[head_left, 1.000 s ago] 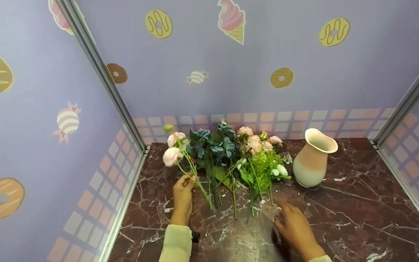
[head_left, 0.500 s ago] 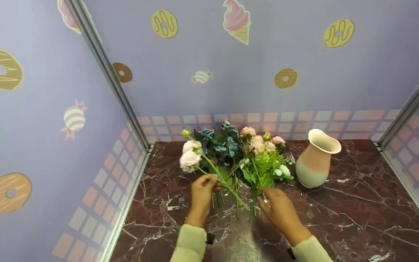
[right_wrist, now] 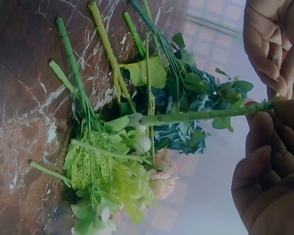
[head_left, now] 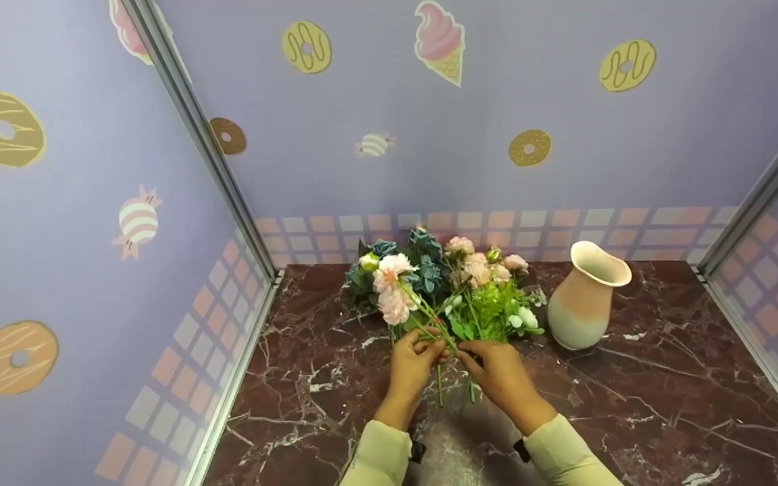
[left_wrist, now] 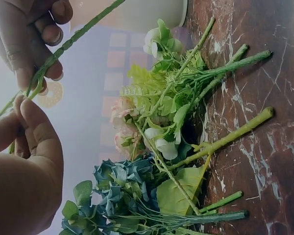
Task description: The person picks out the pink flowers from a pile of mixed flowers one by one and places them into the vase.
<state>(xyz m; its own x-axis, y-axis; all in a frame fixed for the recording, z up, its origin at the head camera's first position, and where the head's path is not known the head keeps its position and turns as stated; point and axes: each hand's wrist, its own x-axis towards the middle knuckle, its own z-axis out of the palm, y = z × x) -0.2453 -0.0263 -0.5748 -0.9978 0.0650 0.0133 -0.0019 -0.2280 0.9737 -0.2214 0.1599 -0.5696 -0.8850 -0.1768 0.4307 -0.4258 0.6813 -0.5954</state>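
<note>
A light pink flower spray (head_left: 394, 304) with a green bud is held raised above the tabletop. My left hand (head_left: 410, 371) pinches its green stem below the blooms. Close beside it, my right hand (head_left: 505, 378) also pinches the stem, the fingertips of both hands nearly meeting. In the right wrist view the bare stem (right_wrist: 201, 116) sticks out past the right fingers, over the lying flowers. Behind the hands lie blue flowers (head_left: 429, 270), peach-pink flowers (head_left: 477, 266) and green fern-like foliage (head_left: 494, 314) with white buds. Their stems point toward me.
A pink and white vase (head_left: 578, 310) stands upright at the right, its wide mouth uncovered. The dark red marbled table (head_left: 666, 378) is bounded by a patterned back wall (head_left: 483, 169) and side panels with metal corner posts (head_left: 206, 148).
The left hand has carried the pink flower spray rightward from the far left of the bunch. The right hand has come in from the right and taken hold of the stem.
</note>
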